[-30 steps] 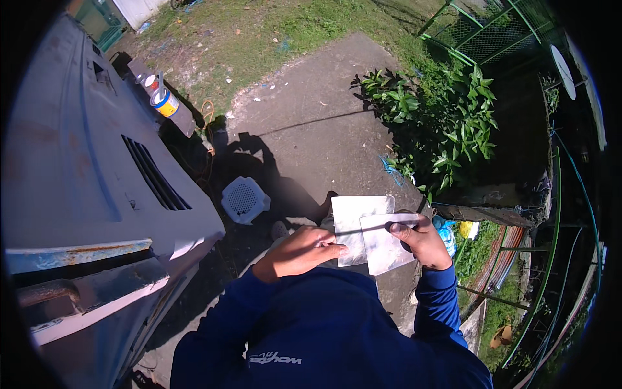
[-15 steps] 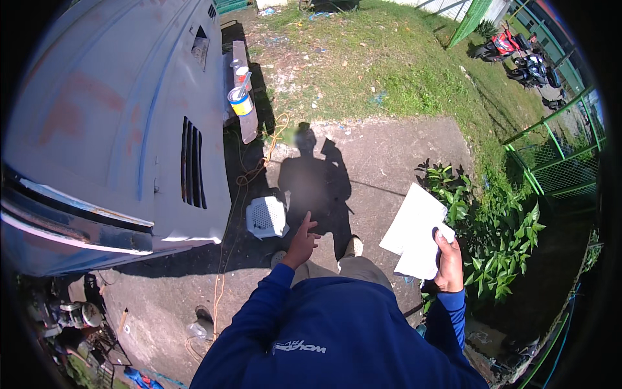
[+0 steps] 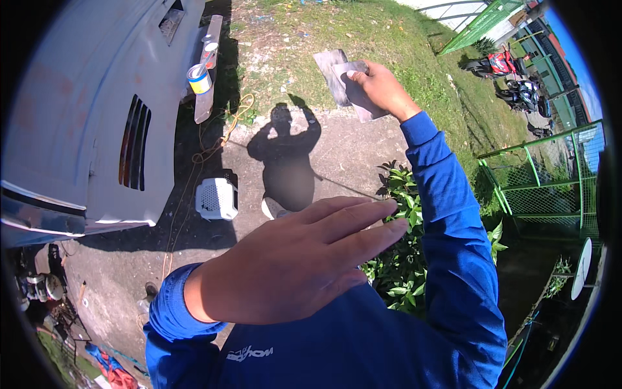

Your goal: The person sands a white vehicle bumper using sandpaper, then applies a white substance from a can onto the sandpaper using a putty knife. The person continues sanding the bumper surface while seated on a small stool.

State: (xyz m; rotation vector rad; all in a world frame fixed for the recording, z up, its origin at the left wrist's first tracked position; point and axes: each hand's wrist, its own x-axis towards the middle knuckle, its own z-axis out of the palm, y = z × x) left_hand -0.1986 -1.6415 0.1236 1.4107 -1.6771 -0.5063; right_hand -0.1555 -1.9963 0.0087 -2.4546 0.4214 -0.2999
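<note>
Pinching two sheets (image 3: 353, 93), the right hand (image 3: 383, 91) is at upper centre; the left hand (image 3: 291, 259), lower centre, lies loose, seemingly empty. They look light, stiffish, best held by edges.

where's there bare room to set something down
Sunlit concrete lies bare between the person's shadow and the grass, above the shrub in view. Crowded: the plank holding cans, and beside the white stool, where cord trails.
</note>
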